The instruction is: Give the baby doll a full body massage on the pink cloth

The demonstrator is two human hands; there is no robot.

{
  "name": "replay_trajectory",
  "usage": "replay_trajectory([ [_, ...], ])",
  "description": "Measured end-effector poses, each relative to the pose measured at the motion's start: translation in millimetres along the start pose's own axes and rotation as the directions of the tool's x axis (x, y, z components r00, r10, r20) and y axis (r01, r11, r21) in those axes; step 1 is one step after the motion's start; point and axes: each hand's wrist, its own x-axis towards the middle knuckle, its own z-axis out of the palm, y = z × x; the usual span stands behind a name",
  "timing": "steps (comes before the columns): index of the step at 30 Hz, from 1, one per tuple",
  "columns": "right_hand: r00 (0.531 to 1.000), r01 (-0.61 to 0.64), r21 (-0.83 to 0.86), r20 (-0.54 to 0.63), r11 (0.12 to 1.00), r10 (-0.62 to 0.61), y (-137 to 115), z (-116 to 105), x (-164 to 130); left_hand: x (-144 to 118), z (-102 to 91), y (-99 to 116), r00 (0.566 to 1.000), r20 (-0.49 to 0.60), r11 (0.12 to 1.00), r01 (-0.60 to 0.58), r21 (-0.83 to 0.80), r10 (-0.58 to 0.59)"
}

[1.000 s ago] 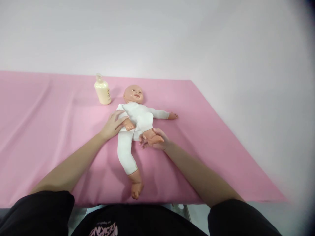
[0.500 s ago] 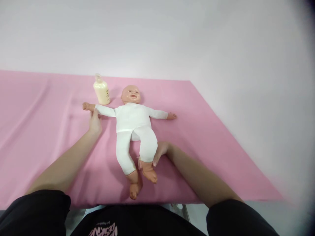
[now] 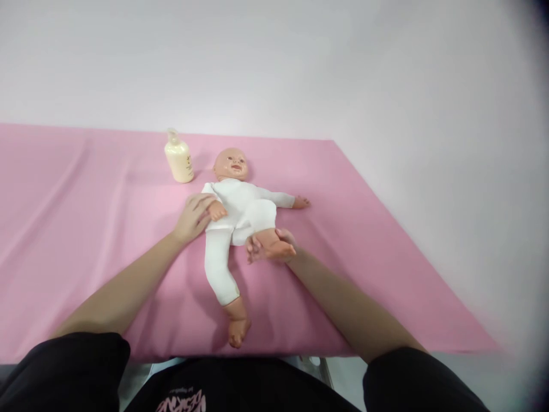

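A baby doll [image 3: 235, 200] with a white cloth body lies on its back, head away from me. My left hand [image 3: 194, 216] is closed around the doll's arm on the left, which is folded over its belly. Under the ankle of the leg on the right, my right hand [image 3: 254, 249] is wrapped, partly hidden behind the doll's foot. That leg is bent up towards the belly with its foot pointing right. The other leg lies stretched towards me, and the arm on the right is spread out flat.
A cream pump bottle [image 3: 180, 162] stands beyond my left hand, left of the doll's head. Pink cloth [image 3: 351, 229] covers the table, with its near edge just in front of my body. A pale wall rises behind.
My left hand has moved right, folding the doll's arm from outstretched to across its belly. My right hand has raised the leg on the right and bent it towards the belly.
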Motion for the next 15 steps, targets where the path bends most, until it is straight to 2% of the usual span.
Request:
replay_trajectory([
  [1,0.997,0.037,0.0,-0.07,0.999,-0.037,-2.1,2.8,0.9,0.7,0.2,2.9,0.997,0.065,0.998,-0.049,0.041,0.046],
  [3,0.975,0.077,-0.01,-0.208,0.997,-0.078,-5.6,8.1,3.2,2.2,0.6,6.6,0.987,0.124,0.99,-0.109,0.086,0.098],
  [4,0.965,0.079,-0.019,-0.251,0.997,-0.082,-6.4,10.2,4.2,2.7,0.6,7.5,0.986,0.127,0.988,-0.12,0.097,0.108],
  [6,0.962,0.067,-0.036,-0.263,0.997,-0.074,-5.9,12.6,5.1,3.0,0.4,8.0,0.986,0.125,0.988,-0.121,0.1,0.108],
  [9,0.987,0.019,-0.046,-0.161,0.999,-0.026,-1.7,13.0,3.7,1.8,0.3,5.2,0.995,0.086,0.995,-0.063,0.072,0.056],
  [12,0.999,-0.031,-0.107,0.015,0.994,0.033,0.0,12.7,3.2,1.0,1.3,-4.7,0.991,-0.099,0.995,0.083,-0.048,-0.088],
  [14,0.978,-0.066,-0.189,0.18,0.98,0.101,-3.2,13.3,6.1,1.4,1.8,-15.5,0.935,-0.249,0.954,0.197,-0.226,-0.252],
  [15,0.943,-0.1,-0.251,0.284,0.963,0.172,-5.9,13.9,8.5,1.9,1.5,-21.6,0.888,-0.305,0.914,0.243,-0.326,-0.345],
])
